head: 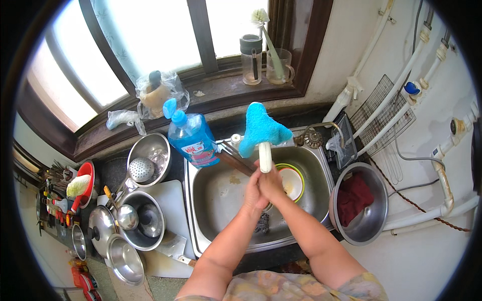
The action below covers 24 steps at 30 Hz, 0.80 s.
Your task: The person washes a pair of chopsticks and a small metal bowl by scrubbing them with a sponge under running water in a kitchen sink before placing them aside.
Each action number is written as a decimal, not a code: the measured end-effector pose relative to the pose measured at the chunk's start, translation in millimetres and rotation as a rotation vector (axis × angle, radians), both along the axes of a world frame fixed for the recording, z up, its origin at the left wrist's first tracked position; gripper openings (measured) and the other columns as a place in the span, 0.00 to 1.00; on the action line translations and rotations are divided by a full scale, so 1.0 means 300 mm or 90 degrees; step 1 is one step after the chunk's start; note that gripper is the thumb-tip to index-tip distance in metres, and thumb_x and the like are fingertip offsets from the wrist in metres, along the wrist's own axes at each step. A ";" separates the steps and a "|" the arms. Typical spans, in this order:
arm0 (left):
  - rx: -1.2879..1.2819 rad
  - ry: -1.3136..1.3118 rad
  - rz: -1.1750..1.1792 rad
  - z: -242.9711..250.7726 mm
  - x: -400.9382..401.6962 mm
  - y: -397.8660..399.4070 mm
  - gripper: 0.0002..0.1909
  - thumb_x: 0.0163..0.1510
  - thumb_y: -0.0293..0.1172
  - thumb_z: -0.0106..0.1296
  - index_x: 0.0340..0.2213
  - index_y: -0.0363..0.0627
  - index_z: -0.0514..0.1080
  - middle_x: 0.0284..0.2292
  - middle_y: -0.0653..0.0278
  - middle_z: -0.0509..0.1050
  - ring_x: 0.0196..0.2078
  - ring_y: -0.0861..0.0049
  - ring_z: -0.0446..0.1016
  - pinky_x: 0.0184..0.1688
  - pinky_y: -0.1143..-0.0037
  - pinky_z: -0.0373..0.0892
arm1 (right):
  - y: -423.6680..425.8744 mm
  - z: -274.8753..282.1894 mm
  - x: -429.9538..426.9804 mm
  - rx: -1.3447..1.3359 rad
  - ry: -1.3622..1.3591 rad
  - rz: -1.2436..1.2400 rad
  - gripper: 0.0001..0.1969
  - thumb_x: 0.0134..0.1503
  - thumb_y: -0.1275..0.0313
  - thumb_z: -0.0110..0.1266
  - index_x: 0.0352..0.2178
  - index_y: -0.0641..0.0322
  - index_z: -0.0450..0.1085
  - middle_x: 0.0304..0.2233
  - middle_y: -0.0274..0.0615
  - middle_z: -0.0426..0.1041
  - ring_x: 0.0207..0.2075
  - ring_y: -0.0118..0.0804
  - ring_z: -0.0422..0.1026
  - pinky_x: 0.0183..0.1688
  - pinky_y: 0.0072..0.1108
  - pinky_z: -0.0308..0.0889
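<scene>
My left hand (254,192) and my right hand (271,185) are pressed together over the stainless steel sink (218,210). Just above them the white spout (265,160) of a tap points towards me and covers part of the fingers. A bright blue cloth (263,126) hangs over the tap. I cannot make out whether anything lies between my palms. Behind my right hand, a white bowl (295,180) sits inside a bowl with a green rim (302,188). A dark scouring pad (262,222) lies in the sink below my wrists. A brown wooden handle (235,162) slants over the sink's back left corner.
A dish soap bottle (194,141) stands at the sink's back left corner. Left are a white cutting board (175,195), a cleaver (173,244), a steel pot (145,240) and a colander (160,141). A steel basin (376,225) with a dark red cloth (354,197) stands right.
</scene>
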<state>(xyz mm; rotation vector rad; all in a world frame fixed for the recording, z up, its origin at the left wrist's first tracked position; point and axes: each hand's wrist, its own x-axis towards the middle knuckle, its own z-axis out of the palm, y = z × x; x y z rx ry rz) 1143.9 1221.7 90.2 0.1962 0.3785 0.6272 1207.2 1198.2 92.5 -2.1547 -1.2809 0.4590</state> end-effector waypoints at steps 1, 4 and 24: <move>0.011 -0.011 0.008 0.049 0.007 -0.018 0.19 0.50 0.36 0.40 0.43 0.44 0.59 0.42 0.64 0.63 0.46 0.73 0.60 0.49 0.73 0.56 | 0.014 -0.005 0.026 0.070 -0.102 -0.051 0.19 0.52 0.65 0.30 0.44 0.59 0.56 0.49 0.52 0.53 0.51 0.51 0.51 0.49 0.37 0.50; 0.030 0.015 0.035 -0.031 0.002 0.045 0.19 0.48 0.35 0.41 0.42 0.42 0.60 0.43 0.61 0.64 0.46 0.69 0.61 0.49 0.70 0.56 | 0.018 -0.012 -0.010 0.117 0.111 0.003 0.19 0.52 0.64 0.29 0.45 0.57 0.56 0.47 0.53 0.57 0.49 0.52 0.54 0.48 0.36 0.51; 0.063 0.054 0.016 -0.068 -0.026 0.073 0.17 0.49 0.37 0.41 0.41 0.45 0.63 0.40 0.59 0.66 0.43 0.70 0.64 0.46 0.69 0.59 | -0.021 -0.031 -0.085 0.181 0.104 0.008 0.21 0.53 0.65 0.29 0.45 0.66 0.55 0.46 0.54 0.58 0.48 0.50 0.55 0.47 0.37 0.52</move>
